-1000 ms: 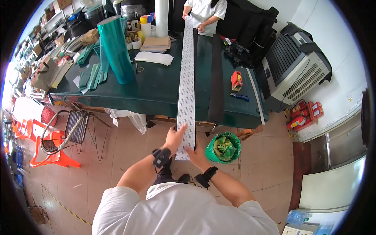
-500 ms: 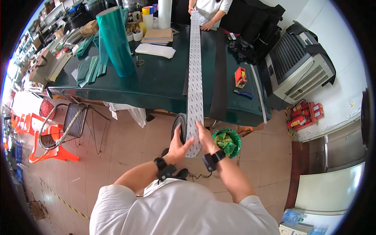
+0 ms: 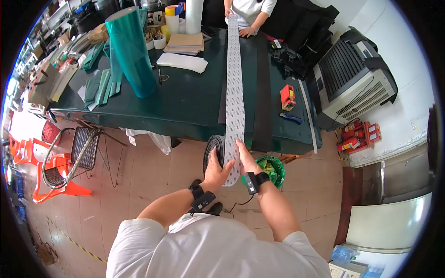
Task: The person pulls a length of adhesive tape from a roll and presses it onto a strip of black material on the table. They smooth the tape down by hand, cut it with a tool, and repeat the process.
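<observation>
Left hand: left hand (image 3: 217, 167) lies flat, fingers spread, against the side of a black roll (image 3: 213, 153) and the near end of a long white strip (image 3: 234, 92); it presses more than it grips.
Right hand: right hand (image 3: 244, 158) is closed around the strip's right edge, just below the desk's near edge.
Strip: pale, with a fine printed pattern, it runs the length of the dark green desk (image 3: 185, 102) to another person's hands (image 3: 245, 31) at the far end; its near end hangs past the desk edge between the two hands.
Black band: a dark band (image 3: 262, 92) lies beside the strip on its right, parallel to it.
Risk, skew: with each end held by a different person, an uneven pull would likely drag the strip sideways onto the black band or wrinkle it.
Risk, slip: the left hand's open palm is a weak hold; the black roll could unwind or drop to the floor.
Risk, snag: a red tool (image 3: 287, 96) and a small blue one (image 3: 291, 118) lie near the strip's right side and could catch a wandering edge.
Green bin: a round green bin (image 3: 272, 169) stands on the floor beside the right wrist, holding crumpled scraps; what kind I cannot tell.
Cups: small pots (image 3: 158, 42) stand at the far left of the desk near a tall teal roll (image 3: 131, 51); their contents are too small to make out.
</observation>
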A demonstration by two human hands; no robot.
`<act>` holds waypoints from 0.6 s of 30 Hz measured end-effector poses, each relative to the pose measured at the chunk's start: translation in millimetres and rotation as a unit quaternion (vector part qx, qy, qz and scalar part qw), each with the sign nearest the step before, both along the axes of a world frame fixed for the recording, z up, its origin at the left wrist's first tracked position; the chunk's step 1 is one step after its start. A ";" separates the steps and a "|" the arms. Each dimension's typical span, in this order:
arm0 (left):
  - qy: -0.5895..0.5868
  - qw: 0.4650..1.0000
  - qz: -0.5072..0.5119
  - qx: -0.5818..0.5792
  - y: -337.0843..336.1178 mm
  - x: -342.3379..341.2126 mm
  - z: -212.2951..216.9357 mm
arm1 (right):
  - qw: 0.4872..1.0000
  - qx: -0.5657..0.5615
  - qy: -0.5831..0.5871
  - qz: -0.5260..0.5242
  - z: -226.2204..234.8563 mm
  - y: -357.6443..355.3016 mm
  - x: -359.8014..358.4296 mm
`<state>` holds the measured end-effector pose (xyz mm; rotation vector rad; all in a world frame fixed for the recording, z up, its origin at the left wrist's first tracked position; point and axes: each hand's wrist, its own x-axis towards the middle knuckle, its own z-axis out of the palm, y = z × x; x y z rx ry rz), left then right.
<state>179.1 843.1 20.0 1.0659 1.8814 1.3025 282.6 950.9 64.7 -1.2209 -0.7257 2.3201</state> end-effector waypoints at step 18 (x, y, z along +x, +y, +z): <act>0.461 0.848 -0.243 0.094 203.9 -170.9 -31.9 | 0.977 -0.022 -0.194 -0.082 -44.2 1.2 -10.1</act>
